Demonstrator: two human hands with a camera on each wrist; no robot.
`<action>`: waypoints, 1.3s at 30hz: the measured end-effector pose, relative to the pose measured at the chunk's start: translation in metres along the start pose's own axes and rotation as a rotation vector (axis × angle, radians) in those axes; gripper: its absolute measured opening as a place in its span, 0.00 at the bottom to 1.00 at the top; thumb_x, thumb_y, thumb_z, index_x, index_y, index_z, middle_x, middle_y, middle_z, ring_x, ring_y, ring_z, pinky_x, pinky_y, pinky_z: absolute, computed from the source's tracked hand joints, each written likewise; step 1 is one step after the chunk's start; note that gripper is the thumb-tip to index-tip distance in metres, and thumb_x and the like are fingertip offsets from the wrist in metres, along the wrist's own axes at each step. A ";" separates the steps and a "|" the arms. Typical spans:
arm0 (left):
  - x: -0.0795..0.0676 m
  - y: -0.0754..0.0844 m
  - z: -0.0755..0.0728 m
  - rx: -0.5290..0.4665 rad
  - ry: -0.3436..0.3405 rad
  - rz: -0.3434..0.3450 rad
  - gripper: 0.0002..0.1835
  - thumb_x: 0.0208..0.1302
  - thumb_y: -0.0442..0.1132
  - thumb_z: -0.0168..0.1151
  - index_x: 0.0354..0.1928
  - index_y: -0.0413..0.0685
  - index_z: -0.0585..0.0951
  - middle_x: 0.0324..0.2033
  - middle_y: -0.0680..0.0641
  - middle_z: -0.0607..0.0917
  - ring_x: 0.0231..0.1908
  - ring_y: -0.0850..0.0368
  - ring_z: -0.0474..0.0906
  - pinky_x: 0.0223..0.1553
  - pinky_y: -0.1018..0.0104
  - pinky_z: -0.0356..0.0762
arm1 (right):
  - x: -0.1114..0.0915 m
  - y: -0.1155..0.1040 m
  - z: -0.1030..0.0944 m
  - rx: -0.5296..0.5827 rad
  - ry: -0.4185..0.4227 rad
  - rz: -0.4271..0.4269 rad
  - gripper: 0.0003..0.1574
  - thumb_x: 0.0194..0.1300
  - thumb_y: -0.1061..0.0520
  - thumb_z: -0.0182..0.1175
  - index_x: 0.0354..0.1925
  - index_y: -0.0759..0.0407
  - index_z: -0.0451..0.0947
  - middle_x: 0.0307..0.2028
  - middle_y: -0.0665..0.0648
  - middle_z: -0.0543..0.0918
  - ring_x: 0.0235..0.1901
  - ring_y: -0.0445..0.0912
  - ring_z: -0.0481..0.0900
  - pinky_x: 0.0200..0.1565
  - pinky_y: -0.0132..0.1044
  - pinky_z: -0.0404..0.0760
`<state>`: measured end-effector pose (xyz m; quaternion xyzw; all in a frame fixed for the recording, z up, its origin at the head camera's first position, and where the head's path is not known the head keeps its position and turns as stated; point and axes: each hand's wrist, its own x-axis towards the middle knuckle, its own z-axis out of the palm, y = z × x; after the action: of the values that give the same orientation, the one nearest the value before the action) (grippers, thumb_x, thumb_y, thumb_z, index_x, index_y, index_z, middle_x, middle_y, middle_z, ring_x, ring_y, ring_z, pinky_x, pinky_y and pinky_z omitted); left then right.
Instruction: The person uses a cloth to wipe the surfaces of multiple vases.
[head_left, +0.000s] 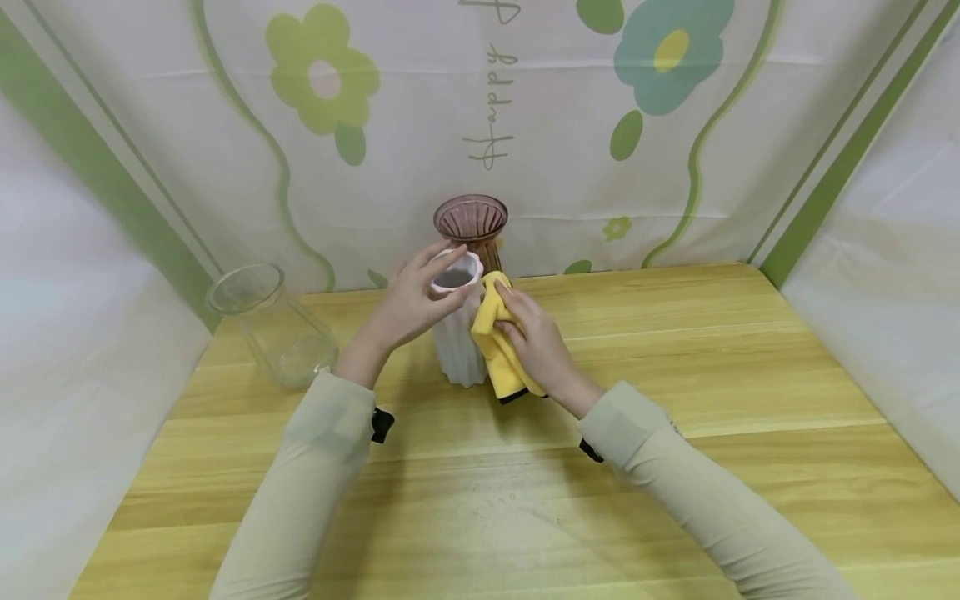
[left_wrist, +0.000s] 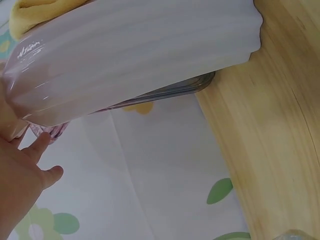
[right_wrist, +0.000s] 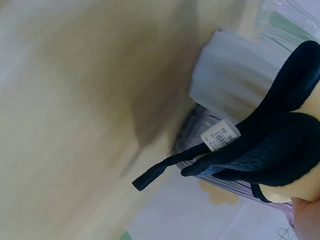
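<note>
A white fluted vase [head_left: 459, 354] stands roughly upright near the middle of the table; whether its base touches the wood I cannot tell. My left hand [head_left: 411, 298] grips it by the rim, thumb and fingers around the mouth. In my right hand [head_left: 538, 337] is a bunched yellow cloth [head_left: 493, 337], held against the vase's right side near the rim. Dark edging [right_wrist: 270, 145] and a white label [right_wrist: 221, 135] show on the cloth in the right wrist view. Behind the white vase is a purple ribbed glass vase [head_left: 471, 218], partly hidden.
A clear glass vase [head_left: 296, 346] stands at the left of the wooden table [head_left: 720, 350], beyond my left forearm. A flower-printed cloth backdrop [head_left: 420, 100] rises behind the table's far edge, and white sheets [head_left: 885, 250] flank the sides.
</note>
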<state>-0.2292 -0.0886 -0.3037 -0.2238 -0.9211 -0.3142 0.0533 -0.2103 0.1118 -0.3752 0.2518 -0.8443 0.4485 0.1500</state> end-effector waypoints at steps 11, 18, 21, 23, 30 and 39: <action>0.001 0.001 0.002 0.004 0.032 0.000 0.34 0.63 0.53 0.57 0.70 0.56 0.65 0.71 0.38 0.59 0.71 0.38 0.55 0.71 0.37 0.42 | -0.016 0.018 0.011 -0.074 -0.091 0.062 0.36 0.66 0.62 0.56 0.70 0.62 0.60 0.60 0.71 0.72 0.60 0.63 0.72 0.63 0.53 0.72; -0.001 0.003 0.003 -0.024 0.024 -0.029 0.33 0.65 0.54 0.57 0.71 0.59 0.63 0.71 0.39 0.61 0.62 0.41 0.68 0.63 0.44 0.68 | -0.024 0.025 0.016 -0.177 -0.218 0.167 0.34 0.69 0.59 0.54 0.70 0.60 0.59 0.61 0.71 0.71 0.60 0.62 0.73 0.61 0.53 0.73; -0.002 0.003 0.004 -0.032 0.035 -0.033 0.34 0.65 0.53 0.58 0.71 0.58 0.62 0.70 0.41 0.61 0.55 0.44 0.74 0.55 0.48 0.76 | -0.026 0.025 0.017 -0.201 -0.240 0.181 0.34 0.69 0.58 0.54 0.70 0.60 0.60 0.61 0.71 0.71 0.59 0.62 0.74 0.59 0.53 0.75; -0.003 0.004 0.005 -0.038 0.051 -0.041 0.34 0.65 0.53 0.58 0.72 0.57 0.62 0.70 0.41 0.62 0.52 0.44 0.76 0.54 0.50 0.78 | -0.027 0.025 0.017 -0.202 -0.242 0.185 0.34 0.69 0.58 0.54 0.70 0.59 0.60 0.61 0.71 0.71 0.59 0.62 0.74 0.59 0.53 0.75; -0.007 0.009 0.011 -0.095 0.114 -0.088 0.36 0.64 0.49 0.60 0.72 0.50 0.61 0.69 0.39 0.61 0.40 0.49 0.84 0.42 0.62 0.84 | -0.029 0.024 0.017 -0.209 -0.255 0.181 0.34 0.69 0.57 0.54 0.71 0.58 0.59 0.62 0.70 0.70 0.58 0.62 0.74 0.59 0.53 0.75; -0.008 0.013 0.014 -0.061 0.169 -0.141 0.38 0.65 0.49 0.59 0.72 0.43 0.58 0.65 0.28 0.60 0.41 0.47 0.83 0.38 0.64 0.85 | -0.030 0.025 0.014 -0.198 -0.207 0.146 0.34 0.68 0.57 0.55 0.70 0.59 0.61 0.62 0.70 0.71 0.58 0.62 0.75 0.58 0.53 0.76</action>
<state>-0.2157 -0.0742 -0.3092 -0.1326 -0.9168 -0.3627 0.1015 -0.2001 0.1207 -0.4141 0.2188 -0.9113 0.3446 0.0534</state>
